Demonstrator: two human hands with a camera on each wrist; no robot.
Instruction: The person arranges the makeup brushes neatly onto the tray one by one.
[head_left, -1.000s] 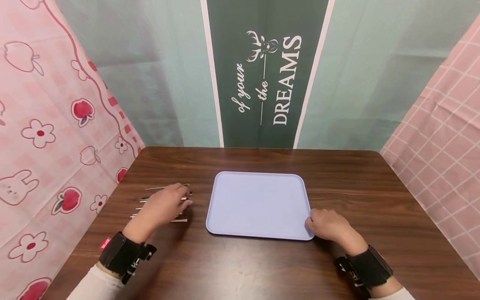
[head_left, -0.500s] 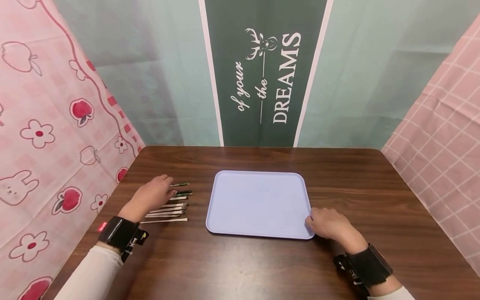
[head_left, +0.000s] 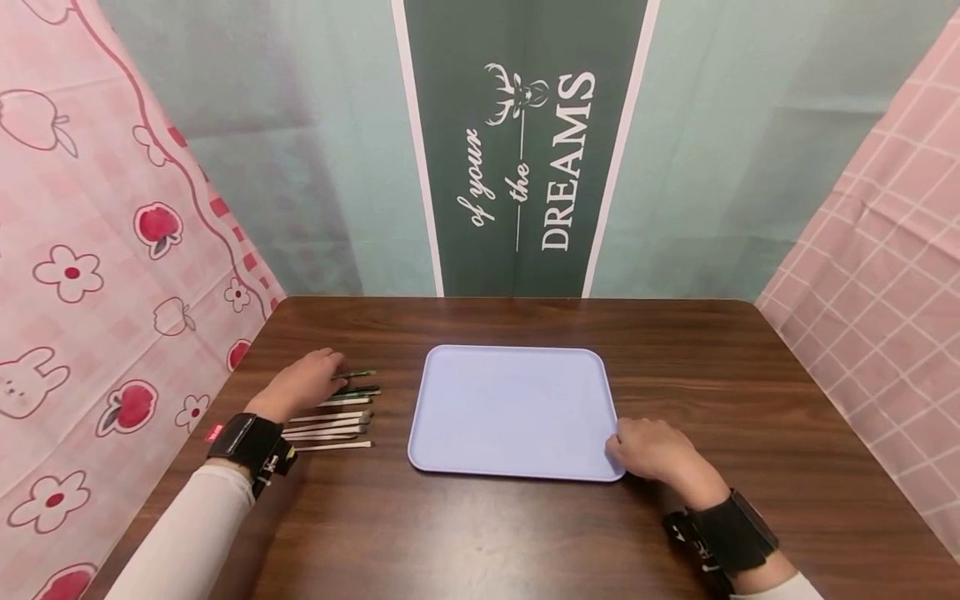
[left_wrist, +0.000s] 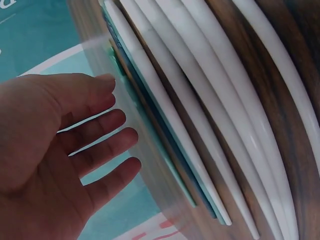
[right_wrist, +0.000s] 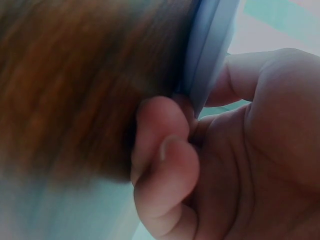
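Note:
In the head view, my left hand [head_left: 309, 382] hovers at the far end of a row of slim brushes, its fingertips close to a green brush [head_left: 358, 373]. The left wrist view shows its fingers loosely extended, the thumb near the index finger, beside the green brush [left_wrist: 131, 82]. Several white-handled brushes [head_left: 330, 430] lie side by side nearer me, partly hidden by the hand and wrist. My right hand [head_left: 654, 450] grips the near right corner of a pale lilac tray [head_left: 513, 412], thumb above the rim [right_wrist: 212, 60] and fingers curled beneath.
The brown wooden table [head_left: 480, 533] carries the tray at its middle and the brushes to the left. A green curtain [head_left: 525, 167] hangs behind, with pink cloths [head_left: 90, 333] at the sides. Black camera straps wrap both wrists.
My left hand has moved left and away from me, off the brush heads, to the far end of the row. My right hand keeps its grip on the tray.

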